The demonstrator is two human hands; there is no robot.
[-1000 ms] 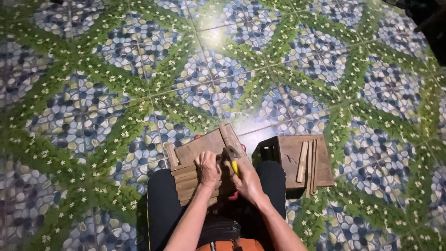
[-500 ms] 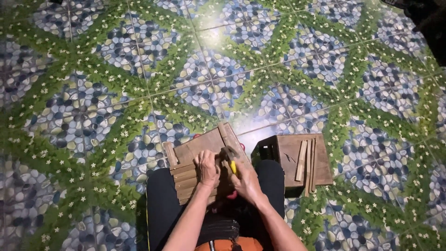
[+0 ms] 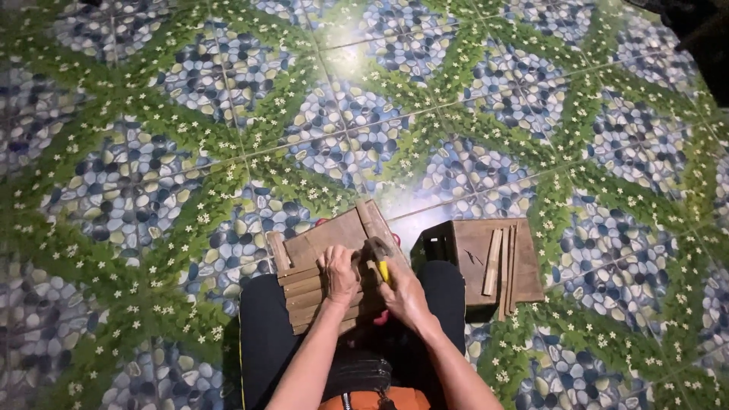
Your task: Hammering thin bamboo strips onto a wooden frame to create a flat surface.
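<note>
On lap: one slatted panel (image 3: 326,266), two hands; three loose slats (image 3: 501,262).

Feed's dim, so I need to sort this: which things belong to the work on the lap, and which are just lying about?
In hand:
- slatted wooden panel across the lap
- left hand pressing on it
- right hand with a yellow-handled tool

Lying about:
- dark wooden box on the floor
- loose wooden strips on top of it

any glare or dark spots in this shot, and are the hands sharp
Head view: bright glare on the glossy floor tiles and beside the wooden panel; top right corner falls into shadow; left hand and right hand reasonably sharp; edges bow slightly.
</note>
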